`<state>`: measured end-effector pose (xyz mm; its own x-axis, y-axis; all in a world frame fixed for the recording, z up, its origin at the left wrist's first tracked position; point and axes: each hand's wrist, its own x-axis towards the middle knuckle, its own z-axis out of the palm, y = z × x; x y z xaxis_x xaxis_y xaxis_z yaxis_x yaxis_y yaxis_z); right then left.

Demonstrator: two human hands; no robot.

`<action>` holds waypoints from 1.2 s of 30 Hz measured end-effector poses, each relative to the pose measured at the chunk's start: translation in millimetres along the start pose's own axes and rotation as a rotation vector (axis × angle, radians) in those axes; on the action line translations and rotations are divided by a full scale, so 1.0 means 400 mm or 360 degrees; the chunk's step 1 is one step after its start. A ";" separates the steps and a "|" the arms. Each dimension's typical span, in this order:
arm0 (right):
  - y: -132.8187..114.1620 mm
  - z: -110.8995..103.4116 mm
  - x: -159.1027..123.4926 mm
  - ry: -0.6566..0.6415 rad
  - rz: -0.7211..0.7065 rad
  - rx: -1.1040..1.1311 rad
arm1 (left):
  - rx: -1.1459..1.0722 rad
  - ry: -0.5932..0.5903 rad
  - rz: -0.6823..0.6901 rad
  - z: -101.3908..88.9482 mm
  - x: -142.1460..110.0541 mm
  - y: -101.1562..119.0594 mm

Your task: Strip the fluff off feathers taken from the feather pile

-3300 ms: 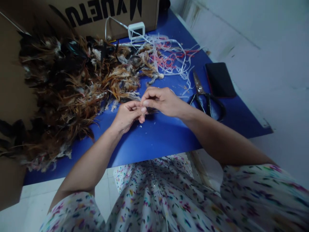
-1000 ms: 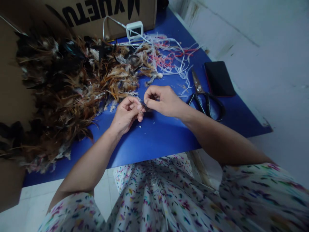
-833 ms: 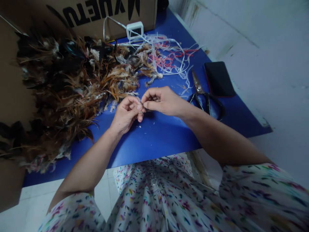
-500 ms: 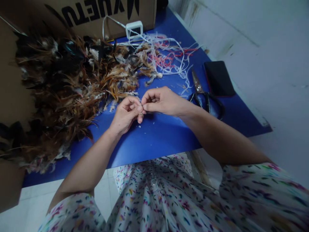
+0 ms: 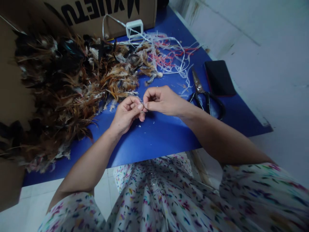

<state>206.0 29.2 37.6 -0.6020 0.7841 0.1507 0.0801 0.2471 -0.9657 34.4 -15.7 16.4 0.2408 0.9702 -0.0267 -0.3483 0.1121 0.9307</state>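
Note:
Above the blue table (image 5: 149, 138), my left hand (image 5: 127, 112) and my right hand (image 5: 164, 101) meet fingertip to fingertip. Each is closed in a pinch. Whatever lies between the fingers is too small to make out. A large heap of brown and black feathers (image 5: 79, 80) spreads to the left of my left hand, its edge close to the fingers. Beyond my hands lies a tangle of white and red string (image 5: 169, 54). Black-handled scissors (image 5: 199, 87) rest just past my right wrist, partly opened, with the blades pointing away.
A cardboard box (image 5: 108, 19) with black lettering stands at the back. In front of it is a small white-framed device (image 5: 134, 29). A dark phone or tablet (image 5: 219, 78) lies right of the scissors, near the wall (image 5: 270, 58). Another piece of cardboard (image 5: 14, 80) borders the left side.
My right hand has shifted slightly to the right, and my left fingertips have moved a little. Both hands stay pinched close together. The things on the table look unmoved.

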 end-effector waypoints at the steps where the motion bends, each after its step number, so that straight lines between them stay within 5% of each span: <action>1: -0.003 -0.002 -0.002 0.0000 -0.0039 -0.0075 | -0.0010 0.0007 -0.0006 0.001 -0.001 0.000; 11: 0.013 -0.012 -0.008 0.0013 -0.0649 -0.0662 | 0.0038 0.0131 -0.0087 -0.001 -0.002 -0.003; 17: 0.019 -0.008 -0.008 0.0034 -0.0823 -0.0766 | 0.0072 0.0159 -0.0064 -0.011 0.004 -0.010; 26: 0.009 -0.027 -0.008 -0.0102 -0.0412 -0.0519 | 0.0111 0.0150 0.0059 -0.024 0.008 0.003; 36: 0.015 -0.005 -0.010 0.0134 -0.0275 -0.0428 | 0.0417 0.0202 0.0352 -0.039 0.013 -0.015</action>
<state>210.5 28.8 31.5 -0.5581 0.7591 0.3351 0.1960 0.5131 -0.8357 23.6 -8.1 5.2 0.0652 0.9856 0.1560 -0.1316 -0.1465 0.9804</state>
